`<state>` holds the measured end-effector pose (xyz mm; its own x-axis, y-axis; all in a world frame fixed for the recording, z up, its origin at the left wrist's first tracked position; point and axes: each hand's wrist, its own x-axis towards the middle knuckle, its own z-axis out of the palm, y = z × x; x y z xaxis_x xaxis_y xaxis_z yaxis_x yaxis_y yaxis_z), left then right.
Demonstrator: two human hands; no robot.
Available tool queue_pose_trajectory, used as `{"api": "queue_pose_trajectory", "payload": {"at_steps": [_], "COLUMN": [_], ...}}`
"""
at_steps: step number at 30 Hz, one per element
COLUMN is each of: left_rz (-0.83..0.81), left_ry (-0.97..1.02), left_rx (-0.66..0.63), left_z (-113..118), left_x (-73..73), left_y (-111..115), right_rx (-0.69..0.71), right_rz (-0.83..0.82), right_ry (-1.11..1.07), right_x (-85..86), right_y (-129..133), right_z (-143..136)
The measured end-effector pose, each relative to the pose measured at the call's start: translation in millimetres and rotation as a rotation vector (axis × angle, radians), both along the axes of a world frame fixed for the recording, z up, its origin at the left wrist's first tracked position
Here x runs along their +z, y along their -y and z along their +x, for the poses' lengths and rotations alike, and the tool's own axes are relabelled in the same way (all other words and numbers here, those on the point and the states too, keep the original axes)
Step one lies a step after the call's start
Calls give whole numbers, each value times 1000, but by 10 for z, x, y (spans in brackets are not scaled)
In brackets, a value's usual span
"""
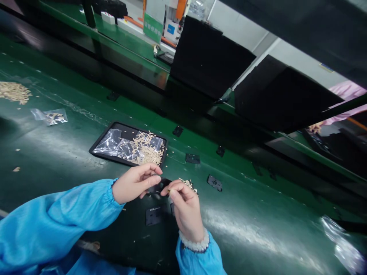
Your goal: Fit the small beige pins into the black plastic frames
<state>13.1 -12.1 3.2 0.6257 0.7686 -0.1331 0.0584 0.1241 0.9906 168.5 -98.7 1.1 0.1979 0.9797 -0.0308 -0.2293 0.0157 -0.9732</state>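
Observation:
A small flat black part (158, 186) is between my hands, tilted above the green work surface. My left hand (139, 182) grips its left side, thumb on top. Fingers of my right hand (183, 204) are pinched at the right end of the part; a tiny light piece seems to show at the fingertips. Another black part (153, 216) lies on the surface just below my hands. A small pile of beige pieces (189, 184) sits behind my right hand, partly hidden. Beyond my left hand stands a black tray (96, 152) holding clear plastic bags and many beige pieces.
Several black parts, such as one (214, 183) at the right, lie on the green surface (243, 206). A beige heap (14, 92) and a small clear bag (56, 117) are at the left. Clear plastic (345, 248) lies far right. Another person's hand (315, 127) shows beyond the dark panels.

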Motion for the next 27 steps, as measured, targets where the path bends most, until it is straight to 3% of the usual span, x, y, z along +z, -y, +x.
{"api": "queue_pose_trajectory", "payload": {"at_steps": [4, 8, 10, 12, 15, 17, 18, 20, 24, 26, 27], "left_rz": [-111, 57, 321, 737, 1304, 1410, 1354, 1044, -32, -441, -569], "left_ry": [256, 178, 94, -26, -180, -160, -120, -11, 344, 576, 666], "left_rx": [-84, 94, 237, 331, 303, 246, 223, 219, 193, 127, 105], "left_z": [43, 96, 96, 63, -13, -40, -39, -8, 111, 165, 186], "left_x": [-81, -208, -264, -305, -320, -292, -268, -210, -124, -113, -113], "left_y": [13, 91, 126, 132, 85, 38, 16, -18, -29, -11, 0], "right_rx": [-176, -221, -263, -307, -286, -224, -203, -209, -233, -162, -125], "right_rz": [-35, 3, 15, 26, 36, 37, 42, 48, -77, -162, -190], "right_ry": [-229, -299, -290, -220, -76, -34, -37, -74, -195, -242, -260], "right_x": [9, 27, 17, 2, 1, 33, 59, 118, 192, 183, 170], "right_y": [-47, -50, -33, -3, 64, 111, 129, 143, 90, 54, 40], "right_z": [-159, -277, -313, -333, -342, -328, -311, -262, -191, -218, -246]}}
